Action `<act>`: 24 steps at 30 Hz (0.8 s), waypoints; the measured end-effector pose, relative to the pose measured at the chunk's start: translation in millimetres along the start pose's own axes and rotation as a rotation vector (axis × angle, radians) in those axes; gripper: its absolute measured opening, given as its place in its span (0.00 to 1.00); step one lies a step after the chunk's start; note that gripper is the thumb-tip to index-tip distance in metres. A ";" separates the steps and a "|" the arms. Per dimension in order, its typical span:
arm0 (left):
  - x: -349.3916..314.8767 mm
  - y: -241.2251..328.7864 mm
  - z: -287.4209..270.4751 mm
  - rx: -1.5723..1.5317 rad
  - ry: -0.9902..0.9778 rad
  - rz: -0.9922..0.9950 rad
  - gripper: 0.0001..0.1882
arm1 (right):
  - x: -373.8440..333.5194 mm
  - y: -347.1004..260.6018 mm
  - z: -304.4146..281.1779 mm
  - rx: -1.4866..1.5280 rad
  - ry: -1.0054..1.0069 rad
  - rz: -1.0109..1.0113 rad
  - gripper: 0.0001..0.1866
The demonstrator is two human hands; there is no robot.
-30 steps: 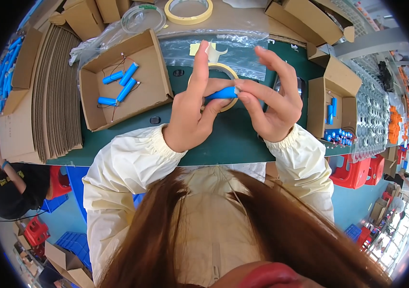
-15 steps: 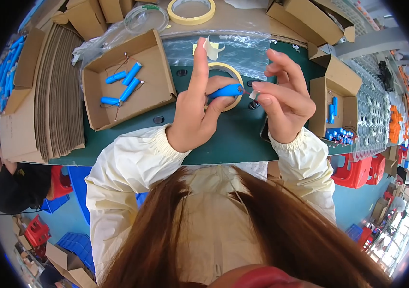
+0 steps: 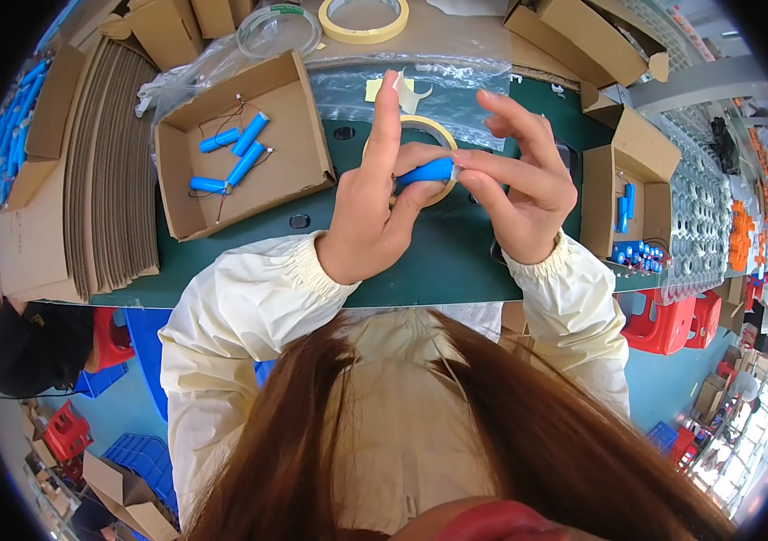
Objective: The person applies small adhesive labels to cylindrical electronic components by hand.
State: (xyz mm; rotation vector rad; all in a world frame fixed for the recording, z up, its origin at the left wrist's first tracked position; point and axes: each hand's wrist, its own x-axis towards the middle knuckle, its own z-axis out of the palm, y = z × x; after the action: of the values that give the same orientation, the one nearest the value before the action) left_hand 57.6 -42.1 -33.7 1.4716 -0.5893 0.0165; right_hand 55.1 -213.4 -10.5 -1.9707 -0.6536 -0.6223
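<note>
A blue cylindrical battery (image 3: 426, 172) lies sideways between the thumb and bent fingers of my left hand (image 3: 361, 216), whose index finger points up. My right hand (image 3: 531, 200) is pinched at the battery's right end, its other fingers raised. A small whitish piece (image 3: 455, 170) shows between those fingertips and the battery end; whether it is tape or a connector I cannot tell. Behind the battery stands a cream tape roll (image 3: 438, 129), partly hidden by my hands. A torn strip of pale tape (image 3: 411, 91) sits just beyond my left index finger.
An open cardboard tray (image 3: 298, 149) with several wired batteries is at left, beside stacked cardboard sheets (image 3: 114, 171). At right, a small carton (image 3: 598, 194) holds more batteries. A larger tape roll (image 3: 363, 34) and clear plastic (image 3: 330, 90) lie at the back of the green table (image 3: 312, 261).
My right hand has moved left, bringing the small white piece from the wires' end up against the battery. My left hand stays nearly in place, still holding the battery.
</note>
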 end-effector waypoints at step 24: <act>4.4 2.0 -7.7 0.403 -0.085 0.236 0.43 | 5.7 7.3 -5.6 0.360 -0.126 0.377 0.08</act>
State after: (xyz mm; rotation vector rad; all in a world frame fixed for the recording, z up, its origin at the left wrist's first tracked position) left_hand 63.4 -36.1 -30.1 1.7889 -0.8631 0.2723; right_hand 63.3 -220.4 -8.8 -1.7366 -0.4169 -0.1384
